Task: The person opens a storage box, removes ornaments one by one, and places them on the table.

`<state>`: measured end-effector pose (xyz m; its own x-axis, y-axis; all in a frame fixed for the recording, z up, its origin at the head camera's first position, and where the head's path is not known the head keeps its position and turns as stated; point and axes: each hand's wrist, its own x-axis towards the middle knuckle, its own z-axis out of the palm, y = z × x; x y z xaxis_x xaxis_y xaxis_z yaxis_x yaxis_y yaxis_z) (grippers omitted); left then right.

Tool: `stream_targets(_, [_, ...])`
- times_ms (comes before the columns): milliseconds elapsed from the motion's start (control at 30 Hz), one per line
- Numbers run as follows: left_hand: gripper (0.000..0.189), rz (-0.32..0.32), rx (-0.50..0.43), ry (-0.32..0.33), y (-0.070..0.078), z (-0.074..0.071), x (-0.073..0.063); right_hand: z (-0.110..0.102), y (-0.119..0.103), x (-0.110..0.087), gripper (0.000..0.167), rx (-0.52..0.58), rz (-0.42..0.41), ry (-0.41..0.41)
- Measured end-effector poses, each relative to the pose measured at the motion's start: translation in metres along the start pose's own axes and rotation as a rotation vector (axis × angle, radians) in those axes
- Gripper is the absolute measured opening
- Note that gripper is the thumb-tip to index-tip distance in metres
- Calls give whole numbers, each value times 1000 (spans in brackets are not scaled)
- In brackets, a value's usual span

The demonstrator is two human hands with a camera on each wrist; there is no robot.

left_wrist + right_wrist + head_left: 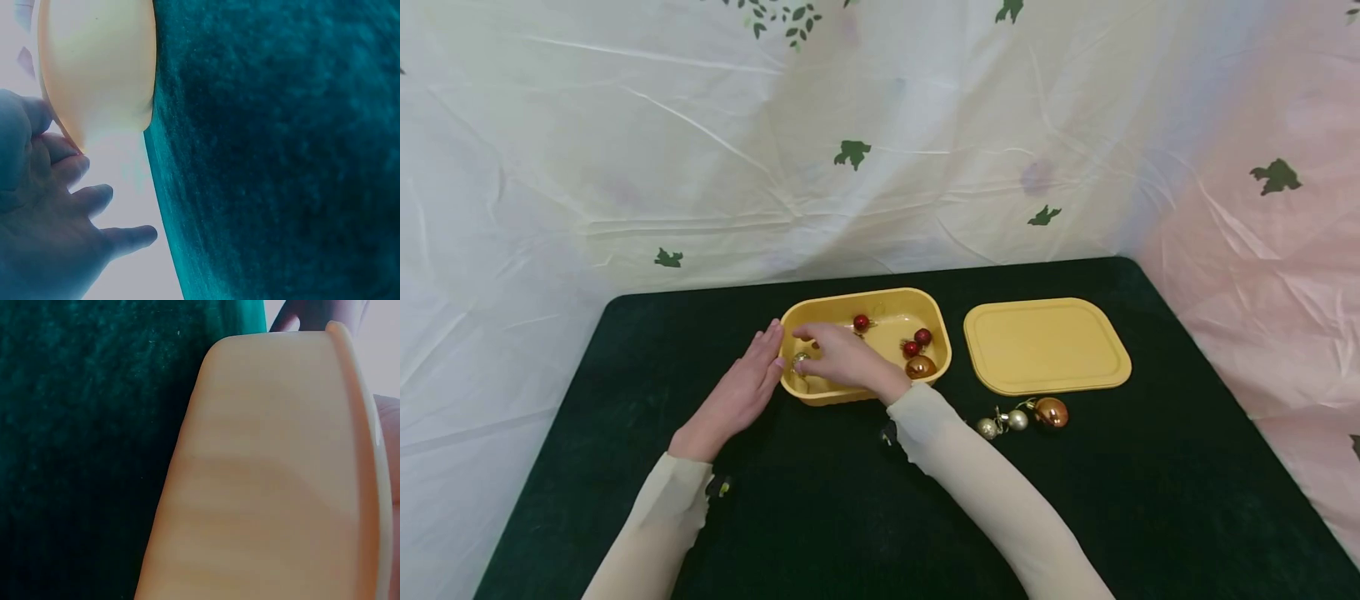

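Note:
A yellow plastic box [940,333] holds several small bauble ornaments. My left hand [741,392] lies with straight fingers against the box's left end; in the left wrist view its fingertips touch the rim. Reaching over the near wall, my right hand [853,360] is inside the left part of the box, thumb and fingers spread apart. A pale gold bauble [801,359] is by its thumb. Farther right in the box are a red bauble [861,322], two more dark red baubles [922,337] and a copper bauble [920,367]. In the right wrist view the box wall [269,462] hides most of the hand.
Right of the box a yellow lid [1048,346] lies flat on the dark green table [865,517]. In front of the lid are a copper bauble [1051,412] and two pale gold ones [1017,419]. A patterned cloth [925,100] hangs behind the table.

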<state>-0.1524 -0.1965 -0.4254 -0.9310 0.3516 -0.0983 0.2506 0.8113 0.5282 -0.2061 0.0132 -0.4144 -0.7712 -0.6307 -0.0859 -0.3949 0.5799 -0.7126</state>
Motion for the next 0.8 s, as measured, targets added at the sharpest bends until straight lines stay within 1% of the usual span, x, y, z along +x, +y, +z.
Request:
stream_targets(200, [62, -3, -3, -6, 0, -1, 1, 0, 0, 5, 51, -26, 4, -15])
stream_targets(367, [62, -2, -6, -11, -1, -1, 2, 3, -1, 10, 47, -6, 31, -29])
stream_targets(600, [63, 5, -11, -14, -2, -1, 4, 8, 0, 15, 45, -37, 86, -42])
stream_targets(800, [63, 4, -8, -15, -2, -1, 5, 9, 1, 17, 42, -29, 103, -38])
